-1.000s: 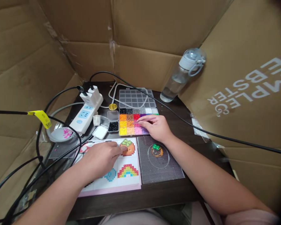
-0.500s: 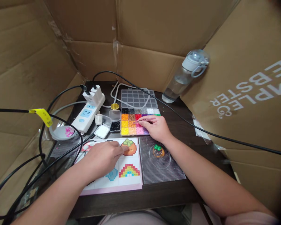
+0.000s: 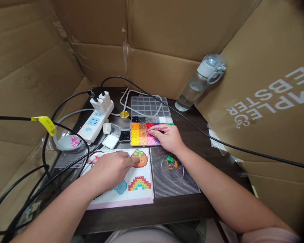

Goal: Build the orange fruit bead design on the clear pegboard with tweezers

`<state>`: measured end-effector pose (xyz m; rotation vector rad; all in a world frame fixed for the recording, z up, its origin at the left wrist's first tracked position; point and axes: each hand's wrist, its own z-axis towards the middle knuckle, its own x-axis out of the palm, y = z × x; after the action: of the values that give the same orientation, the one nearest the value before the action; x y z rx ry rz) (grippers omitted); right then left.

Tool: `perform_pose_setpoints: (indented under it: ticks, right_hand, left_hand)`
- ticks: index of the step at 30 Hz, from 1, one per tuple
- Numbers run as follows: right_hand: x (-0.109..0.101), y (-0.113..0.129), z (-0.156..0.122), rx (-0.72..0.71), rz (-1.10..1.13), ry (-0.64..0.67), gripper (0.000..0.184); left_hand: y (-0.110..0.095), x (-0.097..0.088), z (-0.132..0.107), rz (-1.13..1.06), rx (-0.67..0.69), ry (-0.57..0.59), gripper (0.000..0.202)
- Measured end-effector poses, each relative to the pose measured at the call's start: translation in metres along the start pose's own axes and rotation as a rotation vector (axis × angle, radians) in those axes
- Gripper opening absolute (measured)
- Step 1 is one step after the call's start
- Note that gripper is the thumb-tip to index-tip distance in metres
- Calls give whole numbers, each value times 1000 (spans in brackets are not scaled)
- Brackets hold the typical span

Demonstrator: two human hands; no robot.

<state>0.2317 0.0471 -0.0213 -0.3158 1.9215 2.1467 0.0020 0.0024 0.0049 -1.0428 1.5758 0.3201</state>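
Observation:
My right hand point(image 3: 169, 138) grips pink tweezers point(image 3: 155, 129), their tips in or just over an orange compartment of the bead box point(image 3: 134, 141). Whether a bead sits between the tips is too small to tell. My left hand point(image 3: 111, 168) holds nothing; its index finger is stretched out onto the orange fruit picture of the pattern sheet point(image 3: 140, 200), and part of the sheet is hidden beneath the hand. To the right of the sheet lies a clear pegboard point(image 3: 177, 190) bearing a partly filled bead figure point(image 3: 171, 163) with a green top and orange edge.
Small open cases of black beads point(image 3: 124, 136) and white beads point(image 3: 110, 141) stand left of the box. A power strip point(image 3: 92, 126), a black cable point(image 3: 200, 128) and a water bottle point(image 3: 190, 94) surround the work. Cardboard walls point(image 3: 152, 64) enclose the table.
Almost nothing differs. Both hands keep their places, with the tweezers still at the orange beads and the left finger still on the fruit picture.

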Motion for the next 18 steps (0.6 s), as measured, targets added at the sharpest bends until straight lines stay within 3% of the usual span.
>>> perform_pose_setpoints:
  ticks: [6,18]
  right_hand:
    - [-2,2,1,-1,12,-51,12]
    - [-2,2,0,10,15,-16,11]
  left_hand:
    - [1,0,-2,-23,4,-13,39]
    - [1,1,-1,4,5,-9,39]
